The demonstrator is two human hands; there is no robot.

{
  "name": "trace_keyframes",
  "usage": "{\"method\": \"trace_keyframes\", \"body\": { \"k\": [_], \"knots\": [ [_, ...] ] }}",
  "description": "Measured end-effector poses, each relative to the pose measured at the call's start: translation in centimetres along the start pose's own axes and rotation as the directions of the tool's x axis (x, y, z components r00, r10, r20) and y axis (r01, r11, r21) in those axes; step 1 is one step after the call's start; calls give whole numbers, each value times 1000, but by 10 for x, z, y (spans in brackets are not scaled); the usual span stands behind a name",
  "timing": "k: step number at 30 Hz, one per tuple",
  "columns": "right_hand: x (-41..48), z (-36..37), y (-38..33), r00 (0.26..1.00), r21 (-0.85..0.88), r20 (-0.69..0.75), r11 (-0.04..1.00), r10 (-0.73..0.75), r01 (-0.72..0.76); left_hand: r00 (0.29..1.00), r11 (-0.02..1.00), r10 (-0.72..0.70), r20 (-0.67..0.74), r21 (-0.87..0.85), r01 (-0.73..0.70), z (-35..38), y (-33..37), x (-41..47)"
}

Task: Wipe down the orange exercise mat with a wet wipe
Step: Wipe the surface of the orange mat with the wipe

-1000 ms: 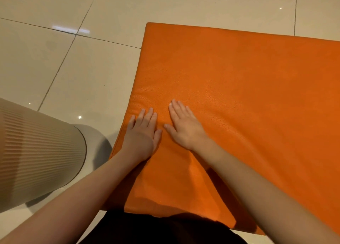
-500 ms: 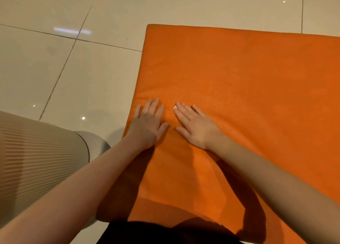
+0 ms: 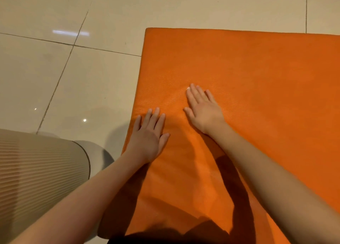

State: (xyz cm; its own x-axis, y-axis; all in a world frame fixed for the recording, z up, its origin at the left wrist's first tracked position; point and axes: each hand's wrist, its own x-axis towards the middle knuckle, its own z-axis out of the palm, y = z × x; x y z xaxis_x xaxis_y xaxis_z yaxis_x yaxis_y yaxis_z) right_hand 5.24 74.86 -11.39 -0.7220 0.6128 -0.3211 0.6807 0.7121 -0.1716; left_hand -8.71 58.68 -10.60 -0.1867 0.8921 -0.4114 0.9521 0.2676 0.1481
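I see the left hand (image 3: 149, 135) and right hand (image 3: 204, 111) flat, fingers straight, on the grained orange mat (image 3: 257, 96) near its left edge; the right has slid forward.

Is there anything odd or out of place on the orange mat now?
Nothing spilled or torn. The left hand and right hand lie flat on the orange mat, yet only a tiny white sliver shows at the right fingertips; I cannot tell if it is the wipe.

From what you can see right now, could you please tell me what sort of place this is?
Probably an indoor exercise or home workout space: an orange mat lies on a glossy tiled floor, with a ribbed beige cylinder beside it.
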Motion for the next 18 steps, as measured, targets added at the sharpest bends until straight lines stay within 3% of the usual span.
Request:
{"method": "trace_keyframes", "body": {
  "k": [3, 7, 10, 12, 15, 18],
  "knots": [
    [0, 5, -19, 998, 110, 16, 992, 66, -68, 1000, 1000, 2, -2, 5, -2, -1, -1, -1],
    [-25, 10, -18, 984, 134, 37, 977, -174, 168, 996, 999, 47, -80, -20, -49, -7, -8, 13],
    [-23, 7, -4, 964, 106, 68, 963, -257, 249, 989, 997, 53, -138, -42, -60, -18, -14, 39],
    [-13, 2, 6, 954, 33, 76, 957, -291, 289, 997, 999, 41, -66, 1, -41, -20, -18, 52],
    [12, -10, 19, 986, -25, 30, 986, -164, 165, 997, 999, 48, -66, 21, -47, -21, -18, 53],
    [28, -12, 3, 998, 113, -34, 992, 62, -57, 997, 999, 50, -52, 16, -50, -26, -19, 51]
  ]
}}
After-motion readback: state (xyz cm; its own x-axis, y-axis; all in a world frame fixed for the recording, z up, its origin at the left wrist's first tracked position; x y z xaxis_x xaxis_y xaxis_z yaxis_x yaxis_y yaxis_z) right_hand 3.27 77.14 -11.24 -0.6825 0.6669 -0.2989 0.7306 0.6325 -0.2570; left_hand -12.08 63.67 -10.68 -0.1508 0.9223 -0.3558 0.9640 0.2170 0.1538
